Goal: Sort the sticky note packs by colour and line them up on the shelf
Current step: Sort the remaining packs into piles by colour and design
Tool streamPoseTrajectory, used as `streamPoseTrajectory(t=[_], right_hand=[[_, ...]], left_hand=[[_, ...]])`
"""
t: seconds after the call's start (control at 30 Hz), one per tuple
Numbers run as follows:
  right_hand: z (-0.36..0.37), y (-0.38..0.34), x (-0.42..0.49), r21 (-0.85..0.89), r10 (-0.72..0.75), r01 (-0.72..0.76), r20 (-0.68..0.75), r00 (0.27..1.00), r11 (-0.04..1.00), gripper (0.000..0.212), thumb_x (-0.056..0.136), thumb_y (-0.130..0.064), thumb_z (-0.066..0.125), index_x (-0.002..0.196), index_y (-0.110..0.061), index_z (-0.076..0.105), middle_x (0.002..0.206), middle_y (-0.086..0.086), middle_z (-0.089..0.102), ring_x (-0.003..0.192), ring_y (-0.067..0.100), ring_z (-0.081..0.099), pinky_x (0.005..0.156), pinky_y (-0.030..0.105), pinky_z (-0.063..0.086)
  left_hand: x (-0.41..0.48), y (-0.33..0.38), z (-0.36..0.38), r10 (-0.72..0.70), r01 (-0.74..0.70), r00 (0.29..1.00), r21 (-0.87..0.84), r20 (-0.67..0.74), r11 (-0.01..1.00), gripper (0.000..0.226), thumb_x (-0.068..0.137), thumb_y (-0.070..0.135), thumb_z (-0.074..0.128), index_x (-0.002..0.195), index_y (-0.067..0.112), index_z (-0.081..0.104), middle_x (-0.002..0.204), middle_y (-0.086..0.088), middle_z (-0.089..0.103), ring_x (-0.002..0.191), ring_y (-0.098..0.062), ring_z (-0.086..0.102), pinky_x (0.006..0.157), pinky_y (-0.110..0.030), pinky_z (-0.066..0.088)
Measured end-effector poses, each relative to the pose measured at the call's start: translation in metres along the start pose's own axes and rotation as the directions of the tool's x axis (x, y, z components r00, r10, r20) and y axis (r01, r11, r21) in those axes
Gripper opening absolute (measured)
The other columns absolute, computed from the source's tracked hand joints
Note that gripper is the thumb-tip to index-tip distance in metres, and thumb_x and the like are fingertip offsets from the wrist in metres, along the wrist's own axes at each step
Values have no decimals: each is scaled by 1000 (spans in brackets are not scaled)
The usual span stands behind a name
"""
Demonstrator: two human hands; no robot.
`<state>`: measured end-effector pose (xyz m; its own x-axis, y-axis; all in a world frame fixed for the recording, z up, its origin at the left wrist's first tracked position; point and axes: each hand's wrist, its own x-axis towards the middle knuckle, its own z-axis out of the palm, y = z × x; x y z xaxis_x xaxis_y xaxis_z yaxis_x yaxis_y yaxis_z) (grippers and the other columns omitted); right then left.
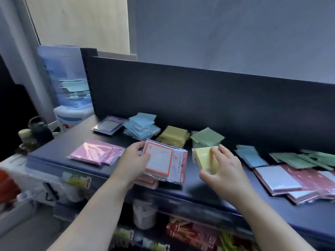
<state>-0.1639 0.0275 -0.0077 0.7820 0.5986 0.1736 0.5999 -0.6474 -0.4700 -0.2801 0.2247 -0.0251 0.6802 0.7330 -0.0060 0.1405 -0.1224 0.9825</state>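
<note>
Beyond the left end of the shelf (76,134): water dispenser (70,98) and dark bottle (40,131). The black back panel (199,105) closes off the rear edge. Nothing stands between my grips and the packs.

Left grip (134,160) curls round the left edge of an orange-bordered pack (159,160), white in the middle, topmost of a stack at the front edge. Right grip (224,167) pinches a pale yellow pack (204,159), tilted, thumb below, fingers on top, mid-shelf just in front of the green pile (206,137).

Groups counted:
- Pink: one (96,153), near the front-left corner.
- Grey: one (108,125), back left.
- Blue: two, a back pile (142,128) and a right group (251,156).
- Yellow: one pile (174,136), plus the held pack.
- Green: two, the second (308,158) at the right end.
- Red: one (290,180), front right.

Packs per group: cannot tell.
</note>
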Motion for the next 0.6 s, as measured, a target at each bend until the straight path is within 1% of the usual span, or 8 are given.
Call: streamPoseTrajectory(t=[0.07,0.13,0.23,0.27,0.3,0.37,0.5,0.6], right_hand=[[14,-22,12,-1,14,-14,-5,1000,1000,70,79,-35,63,142,-22,37,155,-5,21,136,20,23,101,28,27],[26,-42,25,-2,24,-24,-16,1000,1000,62,81,-33,63,137,-17,42,150,-1,29,133,22,27,99,26,26],[41,-65,47,-1,53,-53,-17,998,999,62,82,-33,64,137,-13,44,150,2,30,137,22,25,105,27,24],[46,-71,54,-3,70,-71,-16,997,998,64,82,-33,64,138,-14,43,153,3,26,140,21,22,108,28,22],[50,-75,62,-10,88,-88,-13,996,996,64,82,-33,64,139,-14,43,156,3,23,142,22,20,110,29,22],[57,-82,77,-31,124,-124,-13,992,992,63,81,-33,64,138,-14,43,157,4,19,142,24,20,110,31,23],[68,-89,109,-77,176,-179,-40,984,981,65,82,-39,62,139,-14,43,156,6,22,143,25,20,111,34,24],[72,-95,130,-128,210,-216,-59,976,968,71,84,-42,57,144,-13,36,154,8,27,141,28,24,112,37,26]], left_hand=[[12,-6,-19,6,-10,999,73,54,997,29,92,2,51,112,22,59,91,-2,74,83,-19,72,80,-42,58],[22,-12,-34,8,-28,991,149,133,989,26,91,7,52,99,30,59,88,1,74,84,-19,71,84,-43,56],[34,-16,-51,3,-94,968,351,252,932,20,90,16,56,85,36,53,86,8,67,94,-23,66,85,-31,49],[36,-15,-55,-2,-132,956,436,292,890,15,90,20,57,92,34,56,91,8,64,99,-21,63,84,-27,46],[39,-15,-58,-6,-175,943,513,332,841,19,89,23,58,107,28,58,102,6,62,106,-20,59,88,-26,44],[43,-15,-62,-17,-252,920,621,393,742,47,89,31,58,133,20,47,128,-2,52,121,-21,48,101,-31,40],[50,-14,-61,31,-365,883,643,469,673,59,92,39,53,145,25,32,144,-1,35,135,-21,29,108,-36,32],[54,-14,-59,60,-427,859,647,508,631,58,93,41,50,146,24,30,146,-1,33,135,-21,28,108,-36,31]])
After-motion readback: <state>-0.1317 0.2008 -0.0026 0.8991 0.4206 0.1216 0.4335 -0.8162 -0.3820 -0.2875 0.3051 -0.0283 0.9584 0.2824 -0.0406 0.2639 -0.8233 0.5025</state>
